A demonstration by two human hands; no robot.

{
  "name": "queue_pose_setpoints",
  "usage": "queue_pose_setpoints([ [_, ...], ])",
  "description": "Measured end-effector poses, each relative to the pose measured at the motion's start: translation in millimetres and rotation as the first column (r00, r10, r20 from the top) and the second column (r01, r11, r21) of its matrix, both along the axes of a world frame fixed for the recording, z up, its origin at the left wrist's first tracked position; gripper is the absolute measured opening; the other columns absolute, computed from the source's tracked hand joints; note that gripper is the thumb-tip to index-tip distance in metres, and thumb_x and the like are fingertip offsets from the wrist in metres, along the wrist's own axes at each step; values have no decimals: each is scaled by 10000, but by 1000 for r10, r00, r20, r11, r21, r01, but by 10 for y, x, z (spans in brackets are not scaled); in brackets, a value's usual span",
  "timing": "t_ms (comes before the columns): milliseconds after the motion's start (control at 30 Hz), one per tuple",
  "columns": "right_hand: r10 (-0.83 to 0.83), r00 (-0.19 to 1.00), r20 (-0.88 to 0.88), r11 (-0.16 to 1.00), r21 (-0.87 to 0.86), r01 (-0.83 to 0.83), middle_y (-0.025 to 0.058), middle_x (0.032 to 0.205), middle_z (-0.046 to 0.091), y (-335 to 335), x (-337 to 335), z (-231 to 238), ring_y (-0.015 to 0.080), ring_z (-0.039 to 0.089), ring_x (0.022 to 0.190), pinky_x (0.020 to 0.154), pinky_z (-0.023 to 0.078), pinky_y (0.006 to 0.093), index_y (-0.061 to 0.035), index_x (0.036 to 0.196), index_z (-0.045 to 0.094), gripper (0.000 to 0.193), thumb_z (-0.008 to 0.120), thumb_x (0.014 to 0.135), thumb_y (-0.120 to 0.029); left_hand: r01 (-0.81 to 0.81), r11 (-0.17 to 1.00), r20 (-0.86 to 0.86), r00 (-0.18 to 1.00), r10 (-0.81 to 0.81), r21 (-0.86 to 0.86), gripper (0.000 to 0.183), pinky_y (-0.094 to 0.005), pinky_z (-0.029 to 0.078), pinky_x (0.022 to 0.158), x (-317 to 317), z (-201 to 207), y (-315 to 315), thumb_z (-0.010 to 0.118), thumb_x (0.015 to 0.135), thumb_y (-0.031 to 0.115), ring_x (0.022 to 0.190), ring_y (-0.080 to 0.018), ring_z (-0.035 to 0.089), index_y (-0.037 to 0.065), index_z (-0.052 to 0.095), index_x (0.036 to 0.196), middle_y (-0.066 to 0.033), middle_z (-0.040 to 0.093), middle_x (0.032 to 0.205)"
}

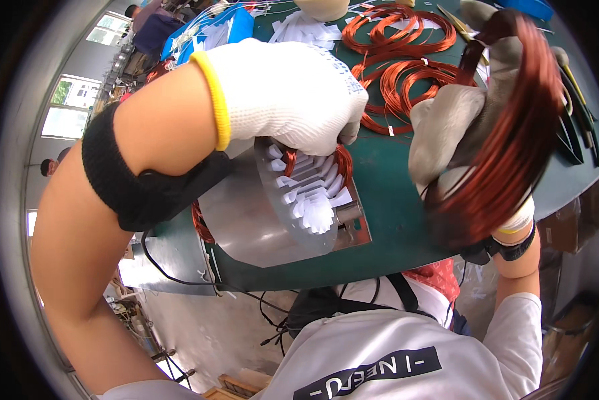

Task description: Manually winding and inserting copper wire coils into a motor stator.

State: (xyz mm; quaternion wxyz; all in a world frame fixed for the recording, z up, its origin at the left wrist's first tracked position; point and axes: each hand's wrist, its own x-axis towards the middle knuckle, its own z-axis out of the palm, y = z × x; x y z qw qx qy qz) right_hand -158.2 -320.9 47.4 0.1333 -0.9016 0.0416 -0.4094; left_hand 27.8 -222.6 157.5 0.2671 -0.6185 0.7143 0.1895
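Note:
My left hand [313, 100], in a white knit glove with a yellow cuff, is curled over the upper edge of a metal stator core [256, 207]. White insulation slips [313, 200] stick out of its slots. Copper windings [343, 163] show just under my fingers; whether they grip anything there is hidden. On the right, my gloved right hand [446, 130] is closed around a thick copper wire coil [513, 140]. The coil hangs raised over the table, its lower part blurred by motion.
Several loose copper coils [413, 83] lie on the green table [393, 200] beyond the stator. A blue box [236, 30] and white slips [303, 32] stand at the far side. Dark-handled tools [583, 113] lie at the right edge. A black cable [173, 277] runs along the near left.

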Motion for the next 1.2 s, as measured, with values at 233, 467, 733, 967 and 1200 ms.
queue_pose_setpoints([
  [233, 648, 759, -65, 530, 754, -388, 148, 1289, 533, 38, 67, 184, 124, 662, 673, 608, 516, 249, 6, 1410, 307, 908, 730, 620, 154, 63, 996, -183, 980, -72, -56, 273, -409, 524, 700, 186, -24, 52, 646, 751, 180, 762, -312, 665, 51, 718, 980, -151, 686, 811],
  [467, 609, 793, -30, 595, 678, -431, 18, 605, 546, 190, 276, -52, 115, 572, 564, 544, 439, 252, -97, 1390, 385, 768, 684, 712, 109, -298, 881, -196, 951, 240, -368, 358, -342, 492, 883, -37, 718, 482, 518, 943, 224, 1010, -243, 658, -33, 642, 1159, -156, 681, 1168],
  [733, 531, 847, 2, 534, 776, -337, 62, 608, 610, 381, 368, -291, 178, 690, 603, 518, 476, 292, -145, 1378, 384, 792, 728, 707, 96, -856, 4, -821, 496, 284, -516, 425, -301, 523, 711, 349, -612, 2476, 390, 1049, 387, 768, -183, 621, 21, 605, 1078, -87, 653, 930],
  [967, 544, 838, 46, 341, 900, -271, 57, 651, 625, 423, 323, -207, 154, 689, 604, 512, 506, 268, -137, 1395, 354, 838, 720, 689, 129, -662, 381, -440, 730, 523, -645, 454, -387, 472, 965, 153, -1206, 2511, 523, 999, 379, 1110, -246, 585, 6, 542, 1257, -109, 609, 1189],
  [1200, 456, 874, 167, 390, 846, -365, 61, 635, 609, 638, 366, -357, 154, 672, 579, 516, 503, 263, -104, 1413, 327, 826, 719, 718, 110, -874, 322, -781, 474, 408, -362, 416, -370, 484, 939, 278, -1117, 2690, 520, 999, 324, 1080, -239, 603, -3, 543, 1255, -114, 617, 1184],
])
